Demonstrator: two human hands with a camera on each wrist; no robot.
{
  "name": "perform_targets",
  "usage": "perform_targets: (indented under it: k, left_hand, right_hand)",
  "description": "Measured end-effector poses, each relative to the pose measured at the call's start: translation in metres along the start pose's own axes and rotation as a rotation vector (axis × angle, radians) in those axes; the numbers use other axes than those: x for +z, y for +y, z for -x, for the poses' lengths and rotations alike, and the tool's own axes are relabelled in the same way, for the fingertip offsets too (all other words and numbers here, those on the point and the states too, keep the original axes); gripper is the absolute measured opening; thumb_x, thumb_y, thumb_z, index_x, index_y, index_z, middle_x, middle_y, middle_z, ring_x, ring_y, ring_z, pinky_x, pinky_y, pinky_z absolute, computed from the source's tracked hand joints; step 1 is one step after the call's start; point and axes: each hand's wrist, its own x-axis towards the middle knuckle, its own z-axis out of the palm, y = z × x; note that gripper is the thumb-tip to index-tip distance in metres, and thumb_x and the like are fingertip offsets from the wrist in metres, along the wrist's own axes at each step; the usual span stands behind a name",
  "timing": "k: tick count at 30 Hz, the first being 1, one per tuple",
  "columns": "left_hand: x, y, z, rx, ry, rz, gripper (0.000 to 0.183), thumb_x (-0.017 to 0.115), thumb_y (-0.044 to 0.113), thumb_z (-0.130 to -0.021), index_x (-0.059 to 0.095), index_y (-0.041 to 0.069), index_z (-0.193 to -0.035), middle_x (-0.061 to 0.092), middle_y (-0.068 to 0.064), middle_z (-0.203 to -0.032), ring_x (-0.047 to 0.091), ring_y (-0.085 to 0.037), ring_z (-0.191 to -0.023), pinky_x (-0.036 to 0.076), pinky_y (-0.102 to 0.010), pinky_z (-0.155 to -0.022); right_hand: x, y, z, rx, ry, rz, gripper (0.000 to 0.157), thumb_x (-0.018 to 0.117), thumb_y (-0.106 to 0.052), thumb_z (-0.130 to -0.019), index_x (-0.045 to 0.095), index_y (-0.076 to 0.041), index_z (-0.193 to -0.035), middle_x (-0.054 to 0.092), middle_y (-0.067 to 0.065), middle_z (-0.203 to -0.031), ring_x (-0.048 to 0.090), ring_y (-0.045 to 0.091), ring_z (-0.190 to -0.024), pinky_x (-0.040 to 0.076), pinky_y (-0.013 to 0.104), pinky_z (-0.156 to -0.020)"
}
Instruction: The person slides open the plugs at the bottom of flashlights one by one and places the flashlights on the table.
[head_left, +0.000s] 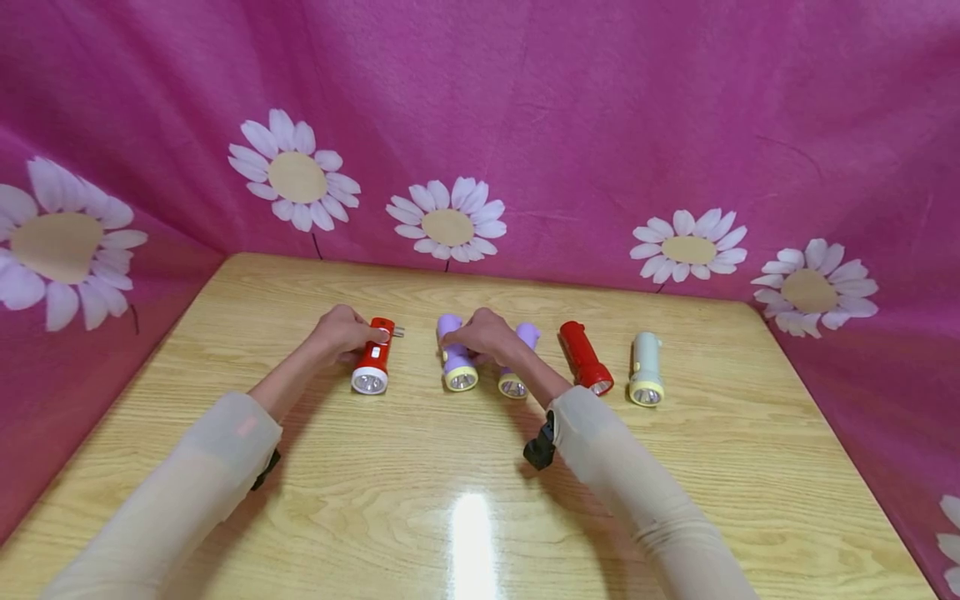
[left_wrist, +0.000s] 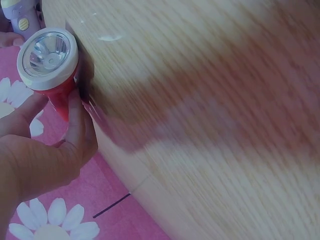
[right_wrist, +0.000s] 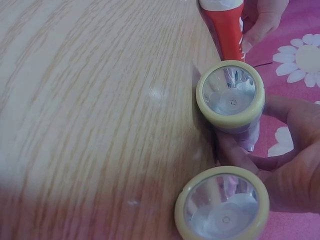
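Note:
My left hand [head_left: 342, 333] grips a red flashlight with a white head [head_left: 372, 360] on the wooden table; two metal plug prongs [head_left: 399, 332] stick out from its right side. In the left wrist view the thumb and fingers hold its narrow body, under the clear lens [left_wrist: 48, 54]. A purple flashlight with a yellow rim [head_left: 456, 360] is held between the thumb and fingers of my right hand [head_left: 486, 333]. Just right of that hand lies a second purple flashlight [head_left: 528, 335], partly hidden by the wrist. All lenses point toward me.
Farther right lie an all-red flashlight [head_left: 576, 343], its head partly behind my right forearm, and a pale green flashlight [head_left: 646, 354] with a yellow rim. A pink cloth with white daisies [head_left: 570, 150] hangs behind the table [head_left: 360, 483] and at its sides.

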Motion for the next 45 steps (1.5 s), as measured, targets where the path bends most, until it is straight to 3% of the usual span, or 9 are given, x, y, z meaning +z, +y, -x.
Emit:
perform_targets:
  k: [12,16,24,37,41,45]
  left_hand:
    - [0.0,-0.001,0.001,0.041,-0.001,-0.058,0.024,0.069,0.013,-0.093,0.06,-0.008,-0.1,0.064,-0.019,-0.102,0.065,-0.017,-0.078,0.057,-0.024,-0.064]
    - [0.0,-0.001,0.001,0.047,0.006,-0.078,0.028,0.068,0.015,-0.094,0.06,-0.01,-0.105,0.064,-0.02,-0.104,0.065,-0.019,-0.082,0.058,-0.025,-0.065]
    - [0.0,0.0,0.002,0.045,0.037,-0.131,0.038,0.066,0.017,-0.095,0.057,-0.012,-0.118,0.059,-0.024,-0.118,0.063,-0.027,-0.099,0.059,-0.03,-0.074]
    - [-0.002,-0.002,0.002,0.067,0.035,-0.119,0.032,0.067,0.015,-0.094,0.057,-0.011,-0.111,0.06,-0.02,-0.105,0.064,-0.022,-0.084,0.058,-0.027,-0.065]
    - [-0.004,-0.002,0.001,0.069,0.044,-0.147,0.036,0.067,0.017,-0.094,0.057,-0.011,-0.115,0.059,-0.02,-0.109,0.061,-0.022,-0.087,0.057,-0.026,-0.066]
    - [-0.006,0.001,0.003,0.094,0.074,-0.2,0.034,0.067,0.019,-0.094,0.056,-0.008,-0.112,0.056,-0.016,-0.104,0.055,-0.019,-0.079,0.051,-0.024,-0.062]
  right_hand:
    - [0.001,-0.005,0.003,-0.001,-0.005,-0.058,0.031,0.079,-0.022,-0.084,0.06,0.002,-0.091,0.06,0.01,-0.09,0.06,0.017,-0.074,0.059,0.028,-0.067]
    - [0.002,-0.007,0.003,0.009,-0.004,-0.068,0.032,0.079,-0.021,-0.084,0.061,0.004,-0.095,0.061,0.012,-0.092,0.062,0.018,-0.076,0.059,0.027,-0.067]
    - [0.001,-0.008,0.006,0.006,0.007,-0.04,0.031,0.079,-0.022,-0.083,0.063,0.002,-0.092,0.061,0.01,-0.089,0.06,0.016,-0.074,0.057,0.026,-0.064]
    - [0.0,-0.01,0.008,-0.006,-0.012,-0.059,0.032,0.08,-0.023,-0.084,0.065,0.004,-0.093,0.064,0.012,-0.091,0.062,0.017,-0.074,0.058,0.027,-0.066]
    - [-0.001,-0.011,0.009,-0.008,-0.007,-0.06,0.031,0.08,-0.023,-0.084,0.064,0.003,-0.092,0.064,0.013,-0.092,0.062,0.017,-0.074,0.058,0.028,-0.066]
    - [-0.001,-0.012,0.011,-0.012,0.004,-0.05,0.031,0.08,-0.022,-0.083,0.065,0.003,-0.091,0.064,0.013,-0.091,0.062,0.017,-0.072,0.058,0.028,-0.065]
